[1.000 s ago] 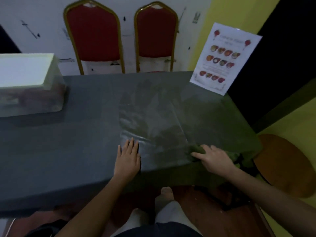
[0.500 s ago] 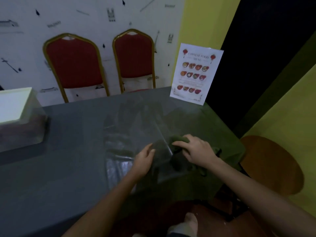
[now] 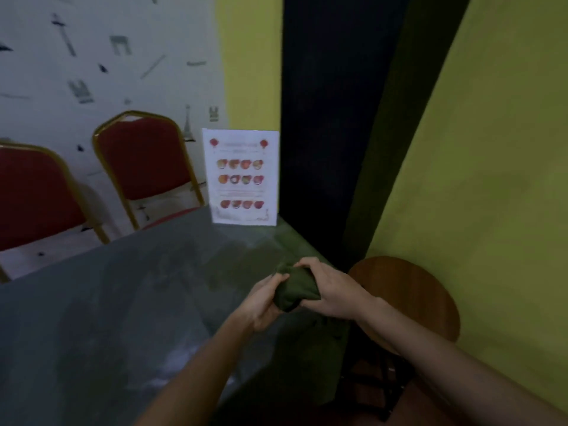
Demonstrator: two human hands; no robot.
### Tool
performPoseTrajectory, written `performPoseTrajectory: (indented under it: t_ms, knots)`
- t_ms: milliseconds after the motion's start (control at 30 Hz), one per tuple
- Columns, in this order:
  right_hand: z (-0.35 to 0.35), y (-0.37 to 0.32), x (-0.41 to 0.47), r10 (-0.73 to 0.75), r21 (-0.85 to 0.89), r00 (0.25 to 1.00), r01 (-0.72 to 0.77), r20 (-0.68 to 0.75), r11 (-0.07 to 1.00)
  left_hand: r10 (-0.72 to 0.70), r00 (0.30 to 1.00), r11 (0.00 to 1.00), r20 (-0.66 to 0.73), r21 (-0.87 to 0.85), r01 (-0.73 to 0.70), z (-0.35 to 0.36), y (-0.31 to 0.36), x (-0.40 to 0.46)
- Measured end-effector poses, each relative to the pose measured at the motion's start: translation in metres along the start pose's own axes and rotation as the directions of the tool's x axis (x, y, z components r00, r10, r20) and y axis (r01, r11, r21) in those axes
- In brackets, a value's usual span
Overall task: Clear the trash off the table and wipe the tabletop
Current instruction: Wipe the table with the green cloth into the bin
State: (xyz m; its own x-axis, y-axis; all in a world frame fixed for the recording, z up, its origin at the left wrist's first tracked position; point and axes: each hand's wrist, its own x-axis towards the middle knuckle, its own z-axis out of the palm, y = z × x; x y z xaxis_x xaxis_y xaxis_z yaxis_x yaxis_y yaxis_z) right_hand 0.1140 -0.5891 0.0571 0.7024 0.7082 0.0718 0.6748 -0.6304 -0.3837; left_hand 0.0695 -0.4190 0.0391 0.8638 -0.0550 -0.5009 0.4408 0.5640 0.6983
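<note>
Now, from the head view, we bunch the green cloth (image 3: 295,289) between left hand (image 3: 263,302) and right hand (image 3: 335,295), fingers curled around it, just above the surface (image 3: 101,309). Next, we judge, comes pressing it down to wipe.

Dark grey table (image 3: 92,318), glossy clear sheet (image 3: 172,348) over it, menu card (image 3: 242,176) upright at far corner.

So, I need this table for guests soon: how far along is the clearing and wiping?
Done: no loose trash shows on the visible part of the table; only a menu sheet stands at its far edge. In hand: the left hand and right hand both grip a bunched green cloth at the table's right end. Left: whether wiping is finished is unclear; the sheen doesn't settle it.
</note>
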Motion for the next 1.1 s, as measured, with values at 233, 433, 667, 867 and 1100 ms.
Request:
performPoseTrajectory:
  t_ms: [233,433,667,867,1100]
  knots:
    - [-0.038,0.129,-0.081,0.595,0.821,0.799,-0.279,-0.089,0.498,-0.075,0.990,0.995,0.117,0.079,0.066,0.114,-0.034,0.077]
    - [-0.010,0.217,-0.139,0.743,0.901,0.512,-0.215,0.432,-0.377,-0.089,0.987,0.974,0.137,0.219,0.057,0.178,-0.070,0.141]
    - [0.016,0.259,-0.145,0.975,0.819,0.212,-0.570,0.064,0.070,-0.076,0.997,0.698,0.025,0.715,0.035,0.171,-0.124,0.204]
    - [0.039,0.253,-0.149,0.990,0.552,0.143,-0.824,-0.009,0.125,0.139,0.990,0.339,0.021,0.938,-0.067,0.171,-0.165,0.208]
    - [0.033,0.248,-0.145,0.950,0.019,0.308,-0.951,0.042,0.308,0.353,0.934,0.292,-0.057,0.955,-0.052,0.175,-0.178,0.201]
